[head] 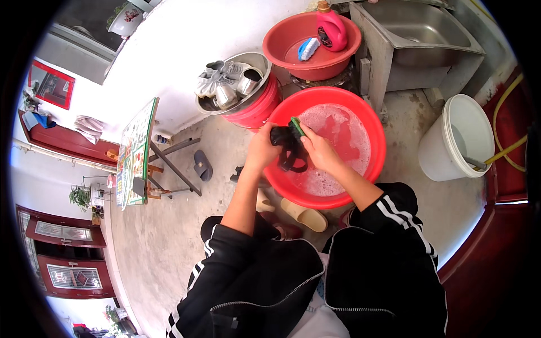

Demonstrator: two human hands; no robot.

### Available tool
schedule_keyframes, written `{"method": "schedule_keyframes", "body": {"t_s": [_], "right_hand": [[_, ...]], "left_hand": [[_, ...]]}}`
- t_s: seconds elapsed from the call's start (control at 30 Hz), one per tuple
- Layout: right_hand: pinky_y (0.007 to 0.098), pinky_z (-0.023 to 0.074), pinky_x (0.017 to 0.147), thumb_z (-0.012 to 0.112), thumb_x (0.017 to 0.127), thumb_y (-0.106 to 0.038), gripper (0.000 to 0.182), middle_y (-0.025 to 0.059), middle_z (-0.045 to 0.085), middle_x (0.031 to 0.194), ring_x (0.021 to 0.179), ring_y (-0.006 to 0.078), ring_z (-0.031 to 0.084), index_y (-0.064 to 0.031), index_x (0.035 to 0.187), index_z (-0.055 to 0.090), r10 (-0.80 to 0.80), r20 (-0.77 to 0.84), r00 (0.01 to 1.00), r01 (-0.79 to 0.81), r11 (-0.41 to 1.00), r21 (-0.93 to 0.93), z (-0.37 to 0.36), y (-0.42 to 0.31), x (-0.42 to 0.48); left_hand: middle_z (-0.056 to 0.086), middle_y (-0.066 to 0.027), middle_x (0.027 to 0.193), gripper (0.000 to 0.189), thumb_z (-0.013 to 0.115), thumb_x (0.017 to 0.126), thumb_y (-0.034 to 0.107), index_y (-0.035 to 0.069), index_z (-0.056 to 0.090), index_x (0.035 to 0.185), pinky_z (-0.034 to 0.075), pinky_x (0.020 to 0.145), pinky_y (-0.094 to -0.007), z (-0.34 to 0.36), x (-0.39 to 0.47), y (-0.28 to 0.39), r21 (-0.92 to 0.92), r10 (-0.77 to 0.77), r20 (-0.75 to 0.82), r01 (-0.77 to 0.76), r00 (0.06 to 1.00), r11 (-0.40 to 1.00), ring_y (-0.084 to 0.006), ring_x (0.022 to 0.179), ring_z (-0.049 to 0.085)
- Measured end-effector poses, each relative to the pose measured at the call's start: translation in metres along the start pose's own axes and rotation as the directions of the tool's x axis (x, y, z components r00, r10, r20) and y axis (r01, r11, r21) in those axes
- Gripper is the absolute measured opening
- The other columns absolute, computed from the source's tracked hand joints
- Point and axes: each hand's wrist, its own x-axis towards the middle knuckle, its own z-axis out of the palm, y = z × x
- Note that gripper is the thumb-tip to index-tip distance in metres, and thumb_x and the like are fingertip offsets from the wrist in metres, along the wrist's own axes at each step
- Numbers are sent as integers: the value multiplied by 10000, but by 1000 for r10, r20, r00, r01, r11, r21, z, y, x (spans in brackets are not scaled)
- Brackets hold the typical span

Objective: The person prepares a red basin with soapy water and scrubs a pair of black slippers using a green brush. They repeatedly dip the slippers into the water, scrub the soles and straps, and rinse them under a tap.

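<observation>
Soapy water fills a red plastic basin (377, 148) on the floor before me. Over its left side my left hand (263, 148) is closed on a black strappy shoe, probably a sandal (289, 155), whose straps hang above the suds. My right hand (318, 147) grips a green scrubbing brush (297, 126) with dark bristles, which touch the upper part of the shoe. The shoe's far side is partly hidden by my fingers and the brush.
Behind stands a second basin (287, 63) with a blue-and-white brush (309, 49) and a pink detergent bottle (332, 30). Sneakers (224, 80) fill a metal bowl (266, 67) at the left. A white bucket (435, 143) is at right, beneath a steel sink (416, 29). Cream slippers (305, 214) lie near my feet.
</observation>
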Motion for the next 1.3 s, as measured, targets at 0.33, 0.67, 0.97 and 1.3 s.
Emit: {"method": "schedule_keyframes", "body": {"t_s": [0.33,0.67,0.97,1.3], "right_hand": [[490,455,854,437,960,-264,442,276,605,1069,997,445,577,-128,1380,412,393,73,917,-339,861,-380,-7,75,0],[528,454,777,470,948,-258,439,316,602,956,918,479,578,-135,1367,424,155,201,967,-135,985,-108,3,-17,-4],[511,459,766,448,959,-255,452,291,623,900,867,453,604,-96,1380,409,219,22,975,-211,959,-189,12,46,10],[513,469,733,433,968,-281,471,267,632,848,811,425,623,-113,1404,374,278,227,933,-175,905,-388,13,13,3]], "left_hand": [[635,-83,894,510,730,632,9,49,564,1113,483,790,-309,-12,-9,-10,-61,-28,92,34,995,998,-177,834,606],[623,-17,945,577,687,624,-78,37,570,1177,468,814,-264,-15,-33,-46,-270,-105,82,124,991,955,-119,878,575],[658,-71,937,488,686,666,22,12,573,1140,484,813,-289,-8,-39,-46,-322,-155,13,151,988,935,-143,866,612],[663,-116,904,497,731,724,168,-64,538,1118,504,761,-294,4,-47,-34,-305,-375,-144,319,916,897,-161,815,627]]}}
